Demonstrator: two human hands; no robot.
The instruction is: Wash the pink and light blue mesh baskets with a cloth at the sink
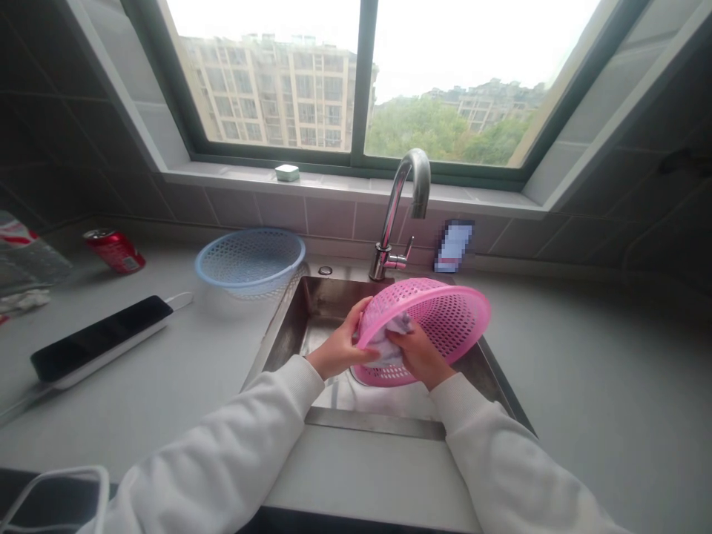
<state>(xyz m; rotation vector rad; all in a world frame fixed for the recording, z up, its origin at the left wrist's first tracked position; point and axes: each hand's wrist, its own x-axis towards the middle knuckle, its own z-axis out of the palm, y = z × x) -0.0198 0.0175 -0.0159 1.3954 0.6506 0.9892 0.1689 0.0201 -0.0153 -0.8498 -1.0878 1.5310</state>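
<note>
A pink plastic colander (445,315) is tilted over the steel sink (311,304), its open side facing me. My left hand (337,348) grips its near rim, fingers closed round the edge. My right hand (418,356) is inside the bowl, fingers closed on a crumpled white cloth (389,335) pressed against the mesh. Both arms wear white sleeves. The chrome tap (403,200) stands just behind the colander, and no water is visible running from it.
A blue colander (250,259) sits on the counter left of the sink. Farther left lie a red can (115,250) on its side and a dark slab on a white strip (100,337). A small white box (287,172) rests on the window ledge.
</note>
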